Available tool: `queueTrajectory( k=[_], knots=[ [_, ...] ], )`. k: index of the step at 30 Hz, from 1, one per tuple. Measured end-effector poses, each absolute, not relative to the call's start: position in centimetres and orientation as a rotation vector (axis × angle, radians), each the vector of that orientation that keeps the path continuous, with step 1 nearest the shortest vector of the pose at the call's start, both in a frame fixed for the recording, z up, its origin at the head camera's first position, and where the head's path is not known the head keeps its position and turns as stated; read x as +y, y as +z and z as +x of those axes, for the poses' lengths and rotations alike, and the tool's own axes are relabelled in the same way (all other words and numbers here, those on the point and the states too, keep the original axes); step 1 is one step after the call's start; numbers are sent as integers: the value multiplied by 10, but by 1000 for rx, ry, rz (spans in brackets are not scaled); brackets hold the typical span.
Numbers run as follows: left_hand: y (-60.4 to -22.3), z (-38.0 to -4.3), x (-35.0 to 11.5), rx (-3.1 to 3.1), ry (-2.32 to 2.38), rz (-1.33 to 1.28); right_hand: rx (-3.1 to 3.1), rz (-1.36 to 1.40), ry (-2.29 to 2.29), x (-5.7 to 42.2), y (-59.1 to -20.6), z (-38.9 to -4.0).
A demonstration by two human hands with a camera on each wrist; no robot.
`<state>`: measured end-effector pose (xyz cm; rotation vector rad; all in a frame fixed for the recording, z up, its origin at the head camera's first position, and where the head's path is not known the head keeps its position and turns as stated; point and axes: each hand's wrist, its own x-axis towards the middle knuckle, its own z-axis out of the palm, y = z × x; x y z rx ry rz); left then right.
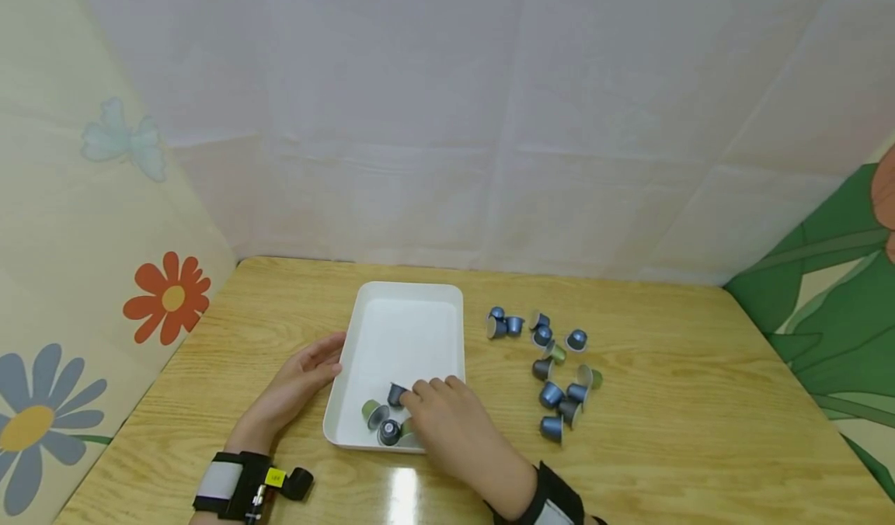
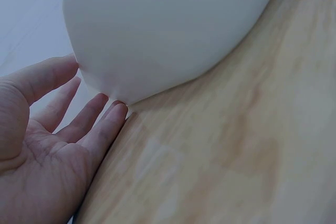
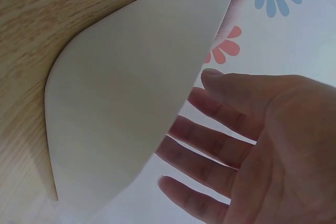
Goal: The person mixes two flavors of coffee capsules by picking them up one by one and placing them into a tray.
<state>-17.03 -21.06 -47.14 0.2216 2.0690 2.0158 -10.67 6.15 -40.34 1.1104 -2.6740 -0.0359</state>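
A white tray (image 1: 412, 323) lies on the wooden table in front of me, with several coffee capsules at its near end. My left hand (image 1: 301, 381) is at the tray's left side, its fairly straight fingers (image 2: 86, 116) touching the outer wall and the thumb at the rim. Over the near right corner reaches my right hand (image 1: 450, 428), fingers loosely bent inside the tray and thumb apart from them. A dark capsule (image 1: 396, 394) sits right at its fingertips. Beside that are a green capsule (image 1: 372, 412) and a black one (image 1: 388, 432). The tray wall (image 3: 121, 87) hides some right fingertips.
Right of the tray, loose capsules are scattered on the table (image 1: 664, 401): mostly blue ones (image 1: 551, 395), some dark, and a few green ones (image 1: 556, 352). A white cloth (image 1: 447, 121) hangs behind the table, with flower-patterned panels (image 1: 168, 300) at the sides.
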Motion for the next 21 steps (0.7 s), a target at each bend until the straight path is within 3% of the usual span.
queueTrajectory(
  k=[21],
  knots=[
    [-472,-170,-210,2060,2032,213,-2625,1032,90,73,-397,-109]
  ],
)
